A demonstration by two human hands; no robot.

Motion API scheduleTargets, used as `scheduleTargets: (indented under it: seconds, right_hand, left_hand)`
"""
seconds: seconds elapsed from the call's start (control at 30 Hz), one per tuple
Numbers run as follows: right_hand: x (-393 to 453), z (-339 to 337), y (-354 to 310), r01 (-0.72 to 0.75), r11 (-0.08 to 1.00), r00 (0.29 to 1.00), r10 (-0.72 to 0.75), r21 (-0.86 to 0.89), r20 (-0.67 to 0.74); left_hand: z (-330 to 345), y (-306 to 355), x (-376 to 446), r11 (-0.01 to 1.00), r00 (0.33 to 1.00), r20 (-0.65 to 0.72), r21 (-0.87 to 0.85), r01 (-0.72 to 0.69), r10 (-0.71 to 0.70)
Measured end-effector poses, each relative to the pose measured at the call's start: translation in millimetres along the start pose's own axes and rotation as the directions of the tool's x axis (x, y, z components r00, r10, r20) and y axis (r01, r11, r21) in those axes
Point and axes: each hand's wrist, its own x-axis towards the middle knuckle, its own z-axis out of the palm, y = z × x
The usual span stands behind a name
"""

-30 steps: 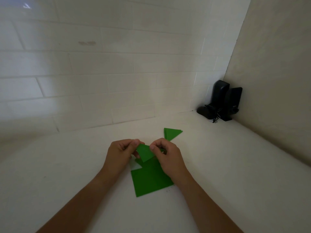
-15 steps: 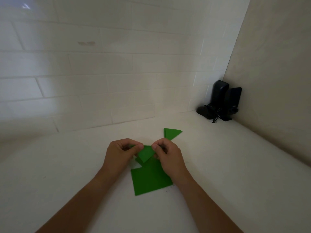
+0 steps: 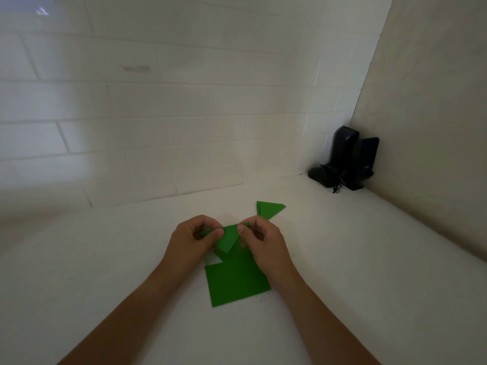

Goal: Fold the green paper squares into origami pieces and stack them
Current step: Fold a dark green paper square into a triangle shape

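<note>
Your left hand [image 3: 193,239] and right hand [image 3: 259,239] pinched the half-folded piece [image 3: 228,237] at its top corners, held above the squares [image 3: 237,281] on the counter [image 3: 342,259]. Mid-fold, probably; next you needed a pressed crease, then onto the stack [image 3: 269,208] behind.

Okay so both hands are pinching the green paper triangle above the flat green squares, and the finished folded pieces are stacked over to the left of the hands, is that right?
Not quite. The head view shows the folded pieces lying to the right of the hands and farther back, not to the left. The rest stands: the left hand and right hand pinch the green triangle above the flat green squares.
</note>
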Motion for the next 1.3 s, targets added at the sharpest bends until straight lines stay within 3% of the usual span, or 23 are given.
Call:
scheduleTargets:
  seconds: [0.27, 0.43, 0.57, 0.73, 0.97, 1.3]
  right_hand:
    - [2.1, -2.8, 1.5, 0.016, 0.999, 0.999, -0.014, 0.036, -0.043]
    - [1.2, -1.0, -0.3, 0.055, 0.998, 0.997, -0.055, -0.004, 0.058]
    - [1.1, 0.5, 0.8, 0.042, 0.999, 0.997, -0.040, -0.032, 0.061]
    - [0.1, -1.7, -0.8, 0.073, 0.997, 0.994, -0.072, -0.008, 0.084]
    - [-3.0, -0.6, -2.0, 0.135, 0.989, 0.975, -0.121, -0.067, 0.186]
    - [-5.7, -0.9, -5.5, 0.167, 0.982, 0.969, -0.147, -0.091, 0.198]
  left_hand:
    - [3.4, 3.9, -3.9, 0.999, 0.983, 0.184, 0.038, 0.017, -0.024]
    - [3.4, 7.4, -6.7, 0.999, 0.990, 0.142, 0.036, 0.021, -0.026]
    - [3.0, 10.2, -6.1, 0.999, 0.995, 0.085, -0.003, 0.046, -0.046]
    - [4.5, 10.7, -8.1, 0.997, 0.987, 0.141, -0.003, 0.077, -0.075]
    - [2.8, 13.6, -8.5, 1.000, 0.998, 0.055, -0.005, -0.007, 0.007]
    - [2.5, 14.8, -9.1, 0.998, 0.996, 0.070, 0.041, -0.050, 0.047]
